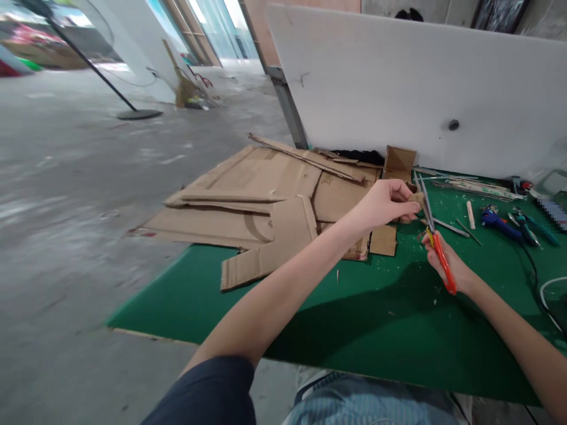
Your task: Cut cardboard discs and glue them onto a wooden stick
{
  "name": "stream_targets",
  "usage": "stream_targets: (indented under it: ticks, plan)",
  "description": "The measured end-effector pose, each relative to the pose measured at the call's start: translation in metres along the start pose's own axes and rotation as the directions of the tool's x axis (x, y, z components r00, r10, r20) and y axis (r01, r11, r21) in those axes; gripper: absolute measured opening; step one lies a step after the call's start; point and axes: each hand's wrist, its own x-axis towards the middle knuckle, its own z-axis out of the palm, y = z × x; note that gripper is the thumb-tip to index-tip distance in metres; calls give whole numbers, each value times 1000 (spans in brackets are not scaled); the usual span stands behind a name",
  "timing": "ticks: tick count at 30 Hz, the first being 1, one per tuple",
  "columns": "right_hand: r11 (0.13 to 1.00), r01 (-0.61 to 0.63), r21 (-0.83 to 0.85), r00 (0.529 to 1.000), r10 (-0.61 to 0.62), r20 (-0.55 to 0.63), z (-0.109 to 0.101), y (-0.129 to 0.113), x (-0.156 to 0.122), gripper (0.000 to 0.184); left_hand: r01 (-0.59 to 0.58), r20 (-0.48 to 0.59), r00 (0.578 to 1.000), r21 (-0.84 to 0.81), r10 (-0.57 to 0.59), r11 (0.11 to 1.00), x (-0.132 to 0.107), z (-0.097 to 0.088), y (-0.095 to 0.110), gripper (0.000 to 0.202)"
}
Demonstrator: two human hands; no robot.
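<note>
My left hand reaches across the green table and pinches a small piece of cardboard between thumb and fingers. My right hand grips red-handled scissors. Their blades point up and away, open around the small piece my left hand holds. Both hands hover just above the table, right of a pile of flat cardboard sheets.
A white board stands along the table's back edge. Thin sticks, a wooden dowel, a blue tool with a cable and teal-handled pliers lie at the right. Bare concrete floor lies to the left.
</note>
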Motion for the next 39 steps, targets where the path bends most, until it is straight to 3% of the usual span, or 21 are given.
stream_targets:
  ticks: [8,17,20,26,34,39]
  plan:
    - [998,-64,18,997,65,-50,4,2,3,43,-17,-37,999,-7,16,1000,-2,7,-3,19]
    - [991,-102,81,994,98,48,-1,10,5,43,24,48,999,31,-25,999,-3,-8,6,19]
    - [989,-93,113,996,91,17,1,9,5,42,3,65,998,16,-4,1000,-1,-8,4,20]
    - [982,-39,186,999,43,-19,5,5,3,41,9,-33,999,-134,-13,991,5,5,-10,17]
    - [992,-54,118,997,59,-39,4,-3,3,41,-74,-6,997,86,75,994,0,2,-2,16]
    - [982,-93,162,992,106,-74,7,4,4,46,-76,-7,997,105,77,992,1,1,-1,16]
